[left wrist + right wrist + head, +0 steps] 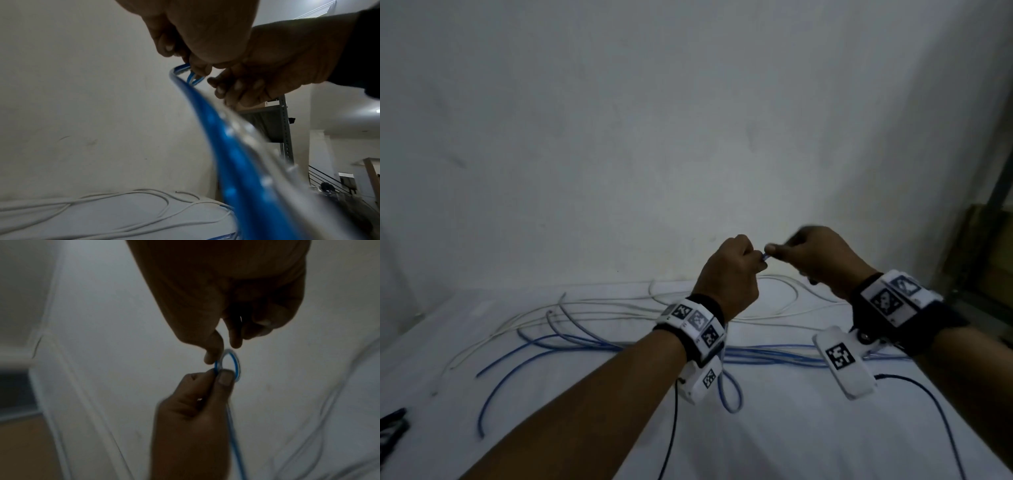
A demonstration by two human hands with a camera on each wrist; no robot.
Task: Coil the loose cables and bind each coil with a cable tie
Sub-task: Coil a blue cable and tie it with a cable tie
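Observation:
Both hands are raised above the white table [825,428]. My left hand [755,260] pinches the end of a blue cable [226,146] between thumb and forefinger, and the end is bent into a small loop [235,361]. My right hand [774,250] meets it from the right, thumb and forefinger closed on the top of that loop. From the left hand [218,374] the cable hangs down to the table, where the rest of it lies in long loose runs [774,356]. A white cable [619,308] is spread loose behind it. In the left wrist view the right hand [236,86] sits just beyond the loop.
A black bundle, possibly cable ties [392,425], lies at the table's near left edge. Thin black leads [671,428] trail from the wrist cameras. A plain wall [688,137] stands behind the table, and a metal shelf [989,240] is at the right.

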